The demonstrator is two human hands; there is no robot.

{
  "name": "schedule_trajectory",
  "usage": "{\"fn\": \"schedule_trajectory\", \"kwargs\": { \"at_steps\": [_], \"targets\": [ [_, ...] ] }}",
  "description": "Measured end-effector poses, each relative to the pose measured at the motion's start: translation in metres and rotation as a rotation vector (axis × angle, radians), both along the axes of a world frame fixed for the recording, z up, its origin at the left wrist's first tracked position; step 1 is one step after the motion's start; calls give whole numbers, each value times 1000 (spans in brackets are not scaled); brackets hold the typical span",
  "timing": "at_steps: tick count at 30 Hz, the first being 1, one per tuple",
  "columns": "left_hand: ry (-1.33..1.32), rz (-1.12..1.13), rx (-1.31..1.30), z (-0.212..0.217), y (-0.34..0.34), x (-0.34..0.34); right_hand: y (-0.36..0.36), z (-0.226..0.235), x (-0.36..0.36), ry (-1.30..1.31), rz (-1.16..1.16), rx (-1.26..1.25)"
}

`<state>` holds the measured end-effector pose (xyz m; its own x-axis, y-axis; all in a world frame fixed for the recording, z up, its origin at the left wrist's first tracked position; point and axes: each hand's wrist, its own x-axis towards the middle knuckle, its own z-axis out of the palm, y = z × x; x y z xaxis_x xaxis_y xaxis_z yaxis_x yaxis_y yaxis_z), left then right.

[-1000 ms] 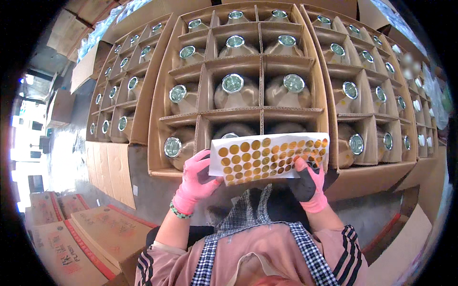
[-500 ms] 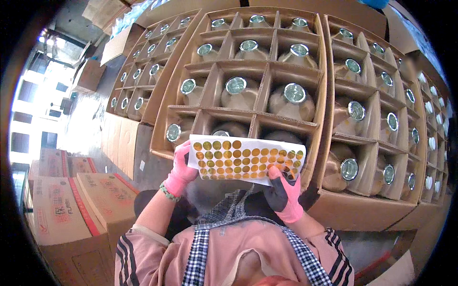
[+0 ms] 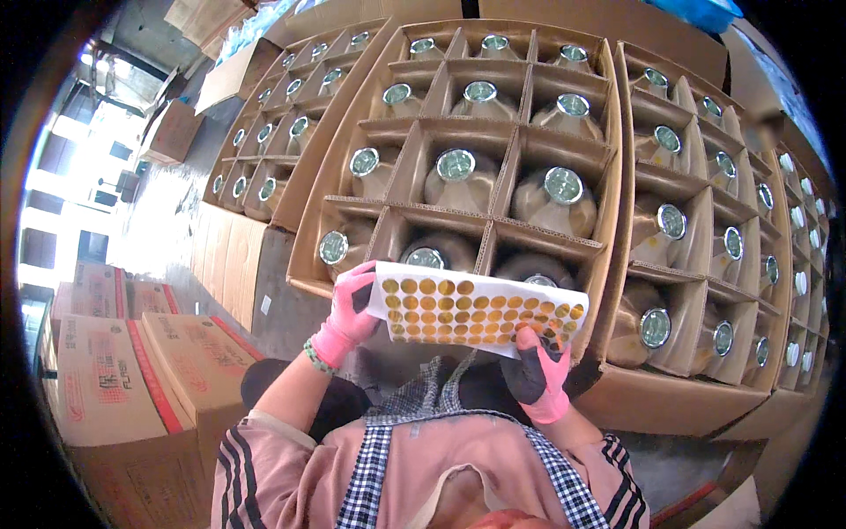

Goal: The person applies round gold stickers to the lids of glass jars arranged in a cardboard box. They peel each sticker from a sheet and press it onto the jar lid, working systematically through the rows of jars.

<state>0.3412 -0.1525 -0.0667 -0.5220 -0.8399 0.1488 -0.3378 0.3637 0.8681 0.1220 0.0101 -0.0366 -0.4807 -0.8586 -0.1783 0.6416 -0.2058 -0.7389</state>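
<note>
— Held at chest height: white sticker sheet (image 3: 480,310) covered in rows of round gold seals, stretched flat between two gloved hands, just in front of the near edge of an open cardboard carton (image 3: 608,159).

— And the left hand (image 3: 348,313)?

— Pink glove, grip pinching the sheet's left end, thumb on top, fingers folded beneath. Green bead bracelet (image 3: 317,357) at the wrist.

— Right hand (image 3: 539,375)?

— Pink glove with a dark palm, grip closed on the sheet's lower right corner, fingertip (image 3: 529,337) pressed onto the gold seals there. Whether one seal is lifting off: cannot tell.

— Behind the sheet?

— Carton split by cardboard dividers into a grid of cells, one squat brown jar (image 3: 555,198) per cell, each topped with a round silver-green lid. Sheet overlapping the nearest row, partly hiding two jars (image 3: 427,251) there.

— Around that carton?

— More open cartons of the same kind: one row (image 3: 291,115) off to the left, another stack (image 3: 714,203) along the right, all filled with lidded jars. Closed printed boxes with red stripes (image 3: 132,370) at lower left, standing on the floor. Bright daylight from an opening at far left.

— Anything of the wearer?

— Pink striped sleeves (image 3: 264,458) and a checked apron (image 3: 379,458) along the lower edge, nothing more.
</note>
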Motion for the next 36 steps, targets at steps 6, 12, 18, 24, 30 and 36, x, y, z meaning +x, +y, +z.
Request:
{"fn": "schedule_trajectory", "kwargs": {
  "at_steps": [6,12,18,24,30,36],
  "targets": [
    [172,-105,-205,23,6,-15,4,-7,7,-5,-76,75],
    [195,-290,-161,33,-1,-19,7,-4,7,0,-73,88],
    [138,-122,-343,19,5,-13,7,-24,9,66,-170,90],
    [292,-111,-142,27,5,-10,-1,-19,17,535,-203,120],
    [445,-397,263,41,-9,-13,10,0,30,637,-233,250],
    [435,-489,311,56,10,-21,67,-14,55,588,-178,421]
  ]
}}
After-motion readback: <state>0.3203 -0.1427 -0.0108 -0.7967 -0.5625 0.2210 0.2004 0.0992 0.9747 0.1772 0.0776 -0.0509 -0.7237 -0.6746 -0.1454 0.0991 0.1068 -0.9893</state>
